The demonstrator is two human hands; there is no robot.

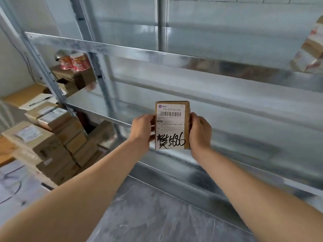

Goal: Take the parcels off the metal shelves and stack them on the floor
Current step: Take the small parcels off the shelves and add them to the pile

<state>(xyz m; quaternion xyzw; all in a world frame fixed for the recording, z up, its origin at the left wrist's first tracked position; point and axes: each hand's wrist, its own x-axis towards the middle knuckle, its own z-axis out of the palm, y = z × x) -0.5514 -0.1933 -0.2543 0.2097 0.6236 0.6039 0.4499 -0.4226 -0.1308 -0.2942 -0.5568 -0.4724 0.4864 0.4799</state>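
To our left, cardboard boxes (52, 137) stood piled beside the metal shelves (122, 49), with two red-and-white tubs (75, 62) atop some further back; more parcels (309, 49) sat at upper right. Nothing blocked our reach. We held a small brown parcel (172, 125) upright before the shelves, long axis vertical, label facing us. Left hand (142, 131) and right hand (200, 131) clasped its sides, fingers closed around it.
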